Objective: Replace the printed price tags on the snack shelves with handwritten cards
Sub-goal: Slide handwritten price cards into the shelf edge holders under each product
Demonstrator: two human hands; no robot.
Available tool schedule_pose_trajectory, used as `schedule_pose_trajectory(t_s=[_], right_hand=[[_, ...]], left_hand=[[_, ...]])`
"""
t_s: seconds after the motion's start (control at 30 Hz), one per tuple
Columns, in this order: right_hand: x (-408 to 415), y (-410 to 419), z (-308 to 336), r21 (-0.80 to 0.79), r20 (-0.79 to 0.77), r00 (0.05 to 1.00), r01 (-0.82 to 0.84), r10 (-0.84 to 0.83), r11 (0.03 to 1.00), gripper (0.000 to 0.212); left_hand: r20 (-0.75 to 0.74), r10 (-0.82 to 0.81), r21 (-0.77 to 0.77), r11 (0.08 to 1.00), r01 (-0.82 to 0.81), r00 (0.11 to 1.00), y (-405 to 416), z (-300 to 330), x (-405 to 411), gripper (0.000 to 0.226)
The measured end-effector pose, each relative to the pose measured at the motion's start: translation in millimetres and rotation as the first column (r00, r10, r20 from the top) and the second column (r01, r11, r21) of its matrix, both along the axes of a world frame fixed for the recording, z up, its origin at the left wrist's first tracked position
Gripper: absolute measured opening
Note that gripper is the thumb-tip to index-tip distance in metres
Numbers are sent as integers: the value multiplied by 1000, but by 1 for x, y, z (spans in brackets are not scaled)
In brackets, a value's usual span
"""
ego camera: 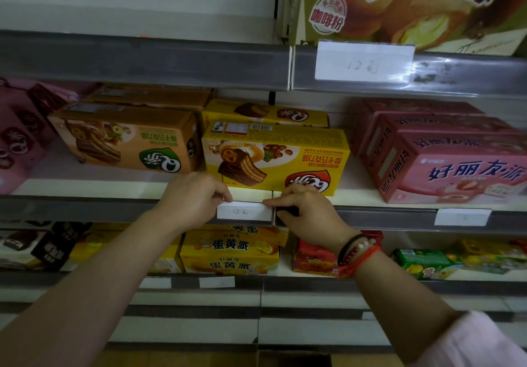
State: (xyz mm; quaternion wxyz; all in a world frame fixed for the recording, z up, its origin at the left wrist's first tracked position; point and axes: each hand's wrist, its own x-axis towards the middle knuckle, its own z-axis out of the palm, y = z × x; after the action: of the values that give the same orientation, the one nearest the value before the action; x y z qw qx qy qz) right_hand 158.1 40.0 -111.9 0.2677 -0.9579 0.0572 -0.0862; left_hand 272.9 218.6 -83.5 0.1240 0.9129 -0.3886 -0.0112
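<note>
While both forearms are being stretched forward to the middle shelf rail (85, 208), a white handwritten card (243, 211) is being held against that rail between the two hands. The left hand (194, 199) is being kept knuckles-up, its fingers curled and its fingertips pinching the card's upper left corner. The right hand (306, 212) is being held the same way at the card's upper right corner, the forefinger laid along the top edge; a small dark thing is being gripped in its curled fingers, too hidden to be identified. Bead bracelets and a red cord (358, 255) are being worn on the right wrist.

Just behind the hands, a yellow cake box (276, 158) is being crowded by a brown box (128, 138) on its left and pink boxes (456, 164) on its right. Another handwritten card (363, 63) is being displayed in the upper rail, and a further white card (463, 217) is sitting in the middle rail, well to the right. Yellow egg-pie boxes (231, 249) are being partly hidden below by the wrists.
</note>
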Motion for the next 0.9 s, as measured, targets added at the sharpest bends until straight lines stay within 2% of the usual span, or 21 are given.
schedule_pose_trajectory(t_s=[0.9], right_hand=[[3,0,-2,-20,11,1000,7,-7,1000,32]], left_hand=[[-32,14,-82,996,-17,999,0,-10,0,23]])
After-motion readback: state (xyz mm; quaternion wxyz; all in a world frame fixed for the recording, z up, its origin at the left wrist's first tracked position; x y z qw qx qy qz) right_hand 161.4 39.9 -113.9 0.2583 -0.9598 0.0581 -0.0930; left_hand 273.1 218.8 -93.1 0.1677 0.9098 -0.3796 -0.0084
